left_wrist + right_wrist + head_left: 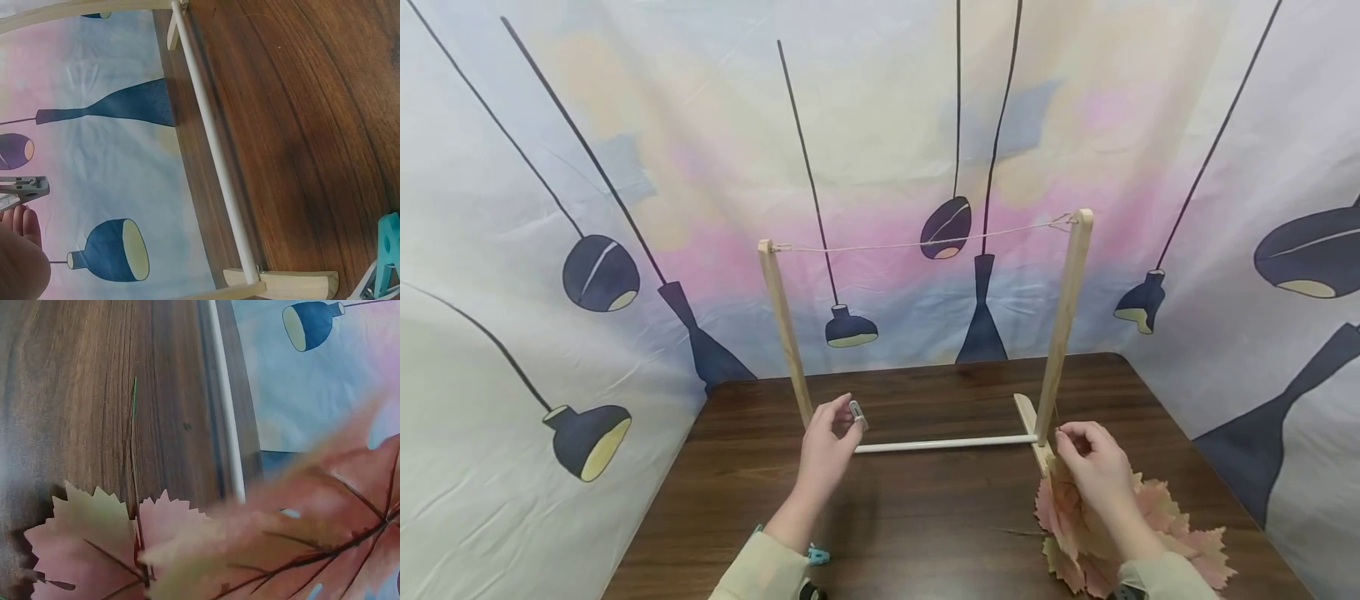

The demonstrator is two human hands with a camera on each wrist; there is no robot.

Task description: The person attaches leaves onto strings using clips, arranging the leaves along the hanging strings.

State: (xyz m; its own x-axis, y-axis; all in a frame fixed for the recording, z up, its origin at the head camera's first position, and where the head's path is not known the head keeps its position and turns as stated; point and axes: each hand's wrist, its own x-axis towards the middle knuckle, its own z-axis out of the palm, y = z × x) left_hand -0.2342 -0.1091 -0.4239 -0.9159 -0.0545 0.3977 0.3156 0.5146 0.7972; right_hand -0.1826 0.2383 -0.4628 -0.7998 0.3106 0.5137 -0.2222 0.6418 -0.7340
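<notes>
My left hand [827, 446] pinches a grey-white clothespin [857, 412] between thumb and fingers, in front of the wooden frame's left post [786, 325]. In the left wrist view the clothespin [28, 186] shows at the left edge above the fingertips. With thumb and forefinger, my right hand [1097, 462] pinches the thin stem of an artificial autumn leaf near the right post [1063, 333]. That leaf [350, 544] hangs large and blurred close to the right wrist camera. More pink-green artificial leaves [1202, 554] lie on the table below this hand. A string [887, 247] spans the two post tops.
A white rod [947, 444] joins the posts low down, and a wooden foot [1024, 412] carries the right one. A teal clothespin [818, 555] lies by the left sleeve. Lamp-printed cloth [880, 125] hangs behind the brown table [925, 508].
</notes>
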